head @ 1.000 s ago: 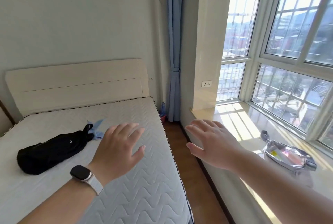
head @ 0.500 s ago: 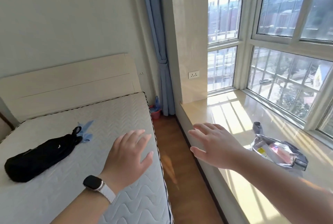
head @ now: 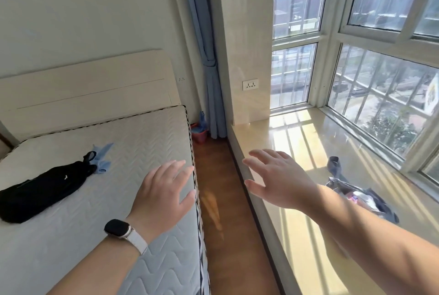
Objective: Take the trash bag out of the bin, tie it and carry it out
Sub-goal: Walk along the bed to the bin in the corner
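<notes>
A small red bin (head: 199,136) lined with a blue trash bag (head: 202,123) stands on the floor in the far corner, between the bed and the curtain; the mattress edge hides its left side. My left hand (head: 164,193), with a watch on the wrist, hovers open over the mattress edge. My right hand (head: 279,176) hovers open over the front edge of the window ledge. Both hands are empty, fingers spread, and well short of the bin.
A narrow strip of wooden floor (head: 223,199) runs between the bed (head: 118,152) and the window ledge (head: 320,152) to the bin. A black pouch (head: 40,191) and blue cloth (head: 102,159) lie on the mattress. A clear pouch (head: 361,197) lies on the ledge. A blue curtain (head: 211,81) hangs behind the bin.
The view has tipped down and moved forward along the aisle, bringing the bin into fuller sight. Both hands stay open and raised, held in much the same pose.
</notes>
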### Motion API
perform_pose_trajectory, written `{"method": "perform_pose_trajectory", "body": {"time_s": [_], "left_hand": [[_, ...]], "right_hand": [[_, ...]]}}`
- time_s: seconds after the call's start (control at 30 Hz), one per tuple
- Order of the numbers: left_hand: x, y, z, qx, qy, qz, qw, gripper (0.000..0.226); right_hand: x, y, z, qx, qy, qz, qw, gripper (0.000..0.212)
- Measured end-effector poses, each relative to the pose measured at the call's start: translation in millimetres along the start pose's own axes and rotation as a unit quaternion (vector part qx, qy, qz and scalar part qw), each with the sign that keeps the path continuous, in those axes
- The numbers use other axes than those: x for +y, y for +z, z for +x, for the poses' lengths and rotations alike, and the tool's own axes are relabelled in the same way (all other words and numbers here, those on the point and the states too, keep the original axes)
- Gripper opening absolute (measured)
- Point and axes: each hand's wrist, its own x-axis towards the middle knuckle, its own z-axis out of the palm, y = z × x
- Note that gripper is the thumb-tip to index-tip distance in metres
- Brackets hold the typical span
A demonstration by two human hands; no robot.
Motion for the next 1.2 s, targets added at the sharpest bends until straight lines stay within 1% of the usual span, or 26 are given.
{"method": "perform_pose_trajectory", "body": {"time_s": [0.2,0.37,0.57,0.73,0.87,1.2], "left_hand": [[-4.6,27.4,33.1,-0.002,0.004,-0.019,1.000,0.051],[-27.8,55.7,77.4,0.013,0.013,-0.027,0.999,0.048],[-89.9,97.4,147.2,0.003,0.013,-0.042,0.999,0.047],[-152.7,126.8,199.9,0.018,0.006,-0.050,0.999,0.045],[-201.2,148.7,237.4,0.021,0.004,-0.054,0.998,0.042],[-259.3,191.7,332.5,0.014,0.003,-0.065,0.998,0.044]], "right_hand": [[19.7,9.3,28.9,-0.013,-0.009,-0.007,1.000,0.054],[33.1,19.8,79.2,-0.018,-0.010,-0.016,1.000,0.053],[44.7,34.6,172.9,-0.024,0.001,-0.023,0.999,0.053],[45.1,52.1,264.8,-0.033,-0.001,-0.028,0.999,0.053],[41.6,62.4,327.8,-0.024,-0.004,-0.027,0.999,0.054],[79.0,70.3,445.6,-0.012,-0.016,-0.039,0.999,0.054]]}}
